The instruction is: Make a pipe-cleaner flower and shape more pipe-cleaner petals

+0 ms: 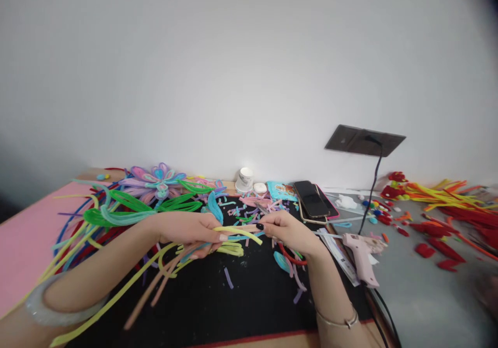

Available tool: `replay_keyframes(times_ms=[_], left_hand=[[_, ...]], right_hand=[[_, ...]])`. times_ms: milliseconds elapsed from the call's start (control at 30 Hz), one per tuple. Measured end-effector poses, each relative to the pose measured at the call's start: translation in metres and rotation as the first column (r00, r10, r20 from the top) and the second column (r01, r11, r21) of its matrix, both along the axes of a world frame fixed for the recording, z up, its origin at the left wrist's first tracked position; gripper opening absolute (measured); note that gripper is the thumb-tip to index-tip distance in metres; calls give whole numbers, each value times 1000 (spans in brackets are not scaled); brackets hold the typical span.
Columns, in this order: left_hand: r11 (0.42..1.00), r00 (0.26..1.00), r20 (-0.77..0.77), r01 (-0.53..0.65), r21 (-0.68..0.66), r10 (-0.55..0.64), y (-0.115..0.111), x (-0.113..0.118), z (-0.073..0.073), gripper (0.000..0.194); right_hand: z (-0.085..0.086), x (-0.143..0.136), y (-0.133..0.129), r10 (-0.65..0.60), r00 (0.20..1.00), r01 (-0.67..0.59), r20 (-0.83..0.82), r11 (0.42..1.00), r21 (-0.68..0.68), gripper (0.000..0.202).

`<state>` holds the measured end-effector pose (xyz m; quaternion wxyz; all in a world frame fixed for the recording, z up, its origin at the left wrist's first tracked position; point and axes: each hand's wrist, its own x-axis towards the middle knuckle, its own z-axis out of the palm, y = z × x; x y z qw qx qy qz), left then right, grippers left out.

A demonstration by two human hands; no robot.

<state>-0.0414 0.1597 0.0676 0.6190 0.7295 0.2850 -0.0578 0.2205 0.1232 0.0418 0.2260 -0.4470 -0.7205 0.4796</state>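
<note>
My left hand (194, 233) is closed around several fuzzy pipe cleaners in yellow, peach and light blue. Long peach pipe cleaners (150, 288) trail from it toward the lower left, and a bent yellow pipe cleaner (239, 232) sticks out to the right. Thumb and fingers of my right hand (286, 231) pinch the far end of the peach strand, just right of the left hand. Both hands are above a black mat (257, 306). Below the right hand lie a blue leaf-shaped piece (281, 261) and pink and purple bits.
At the left lie a pastel pipe-cleaner flower (160, 178) and green loops (132, 201). A paper cup (245, 179) and a black phone (310, 198) stand and lie near the wall. A corded pink glue gun (361, 259) rests at right, near red pieces (443, 249).
</note>
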Motion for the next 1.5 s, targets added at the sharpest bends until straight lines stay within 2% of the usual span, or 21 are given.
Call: replay_keyframes(times_ms=[133, 267, 333, 433, 500, 600, 700, 767, 867, 933, 1000, 1133, 1233, 1333, 1433, 1500], left_hand=[[994, 997, 28, -77, 84, 75, -2, 15, -8, 43], [984, 978, 127, -172, 48, 165, -8, 29, -14, 43], [977, 961, 183, -211, 11, 206, -9, 33, -17, 44], [958, 933, 218, -269, -102, 286, -11, 37, -21, 42], [910, 901, 200, -335, -243, 385, -12, 40, -23, 38], [829, 880, 149, -350, -435, 450, -15, 45, -25, 40], [796, 878, 156, -319, -515, 453, -17, 51, -30, 40], [767, 850, 185, -325, -553, 493, -16, 53, -33, 35], [706, 763, 234, -374, -602, 603, -11, 51, -37, 23], [663, 713, 249, -386, -642, 656, -7, 49, -39, 17], [632, 701, 257, -346, -694, 666, -4, 49, -42, 12], [588, 735, 260, -226, -777, 626, -6, 49, -55, 12], [576, 744, 273, -181, -797, 610, -12, 49, -65, 14], [573, 719, 284, -190, -797, 634, -17, 49, -71, 14], [578, 704, 290, -208, -789, 649, -20, 50, -75, 15], [578, 700, 293, -207, -789, 652, -20, 51, -79, 16]], right_hand=[[0, -13, 0, 31, 1000, -30, -5, 998, 60, 30], [0, -21, -2, 12, 998, -6, -62, 996, 93, 24], [-4, -20, -2, -53, 991, 60, -122, 997, 54, 17], [-14, -18, 3, -225, 933, 208, -280, 974, -88, 17], [-20, -18, 8, -322, 871, 281, -372, 946, -160, 17], [-26, -20, 12, -362, 827, 332, -431, 932, -146, 12], [-26, -23, 12, -386, 808, 367, -444, 921, -133, 5], [-25, -23, 12, -423, 757, 369, -498, 906, -209, 9], [-23, -18, 13, -445, 607, 267, -658, 894, -359, 22], [-24, -15, 15, -444, 516, 199, -732, 894, -402, 28], [-28, -15, 16, -454, 477, 179, -753, 889, -422, 28], [-38, -24, 19, -444, 501, 192, -743, 894, -405, 21], [-43, -31, 19, -445, 538, 252, -717, 896, -367, 21], [-44, -35, 16, -472, 601, 301, -645, 881, -364, 25], [-45, -38, 13, -442, 694, 271, -568, 892, -363, 26], [-45, -41, 11, -430, 713, 262, -554, 896, -358, 26]])
